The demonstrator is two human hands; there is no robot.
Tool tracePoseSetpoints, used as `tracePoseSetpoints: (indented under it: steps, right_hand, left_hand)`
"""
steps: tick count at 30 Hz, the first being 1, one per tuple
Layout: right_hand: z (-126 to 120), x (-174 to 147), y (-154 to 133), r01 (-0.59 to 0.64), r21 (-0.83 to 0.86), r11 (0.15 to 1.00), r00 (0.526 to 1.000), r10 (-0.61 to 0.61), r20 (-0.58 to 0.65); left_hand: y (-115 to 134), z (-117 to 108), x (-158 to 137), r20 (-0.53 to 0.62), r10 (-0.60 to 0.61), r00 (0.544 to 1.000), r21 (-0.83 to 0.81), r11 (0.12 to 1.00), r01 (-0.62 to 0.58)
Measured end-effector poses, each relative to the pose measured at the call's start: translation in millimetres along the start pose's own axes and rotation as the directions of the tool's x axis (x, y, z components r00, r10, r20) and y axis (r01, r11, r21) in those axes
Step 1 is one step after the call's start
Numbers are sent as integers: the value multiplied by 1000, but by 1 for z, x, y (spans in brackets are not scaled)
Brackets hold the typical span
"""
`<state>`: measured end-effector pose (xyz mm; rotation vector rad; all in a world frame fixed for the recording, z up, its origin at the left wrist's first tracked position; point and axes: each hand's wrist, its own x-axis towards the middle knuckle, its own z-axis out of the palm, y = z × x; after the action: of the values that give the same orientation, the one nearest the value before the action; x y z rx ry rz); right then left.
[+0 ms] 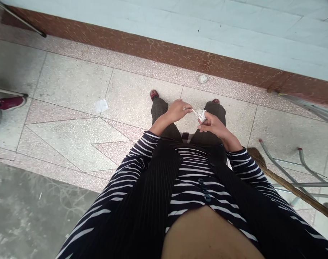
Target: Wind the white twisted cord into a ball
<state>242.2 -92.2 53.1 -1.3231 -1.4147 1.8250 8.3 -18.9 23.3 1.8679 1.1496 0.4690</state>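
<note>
Over my lap, my right hand [213,126] is closed around a small bundle of white string [201,115], wound in layers. My left hand [178,110] pinches a strand that runs from the bundle to its fingertips. The two hands are a short way apart, with the strand stretched between them. Fingers of the right hand hide part of the bundle's underside.
A ball of white string [203,79] lies on the floor near the wall. To the left is a white piece of paper [101,105]. On the right are a broom [287,185] and metal tube legs [304,162]. Another person's shoe [11,103] shows far left.
</note>
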Motion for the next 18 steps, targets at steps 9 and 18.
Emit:
tracePoseSetpoints:
  steps: [9,18]
  right_hand:
    - [3,-5,-17,47,297,954,998,-36,-45]
    - [-1,-5,-24,18,353,935,1000,-24,14]
  left_hand:
    - [12,3,-3,179,104,978,-675,736,45]
    - [29,-4,-12,269,159,950,-752,651,103]
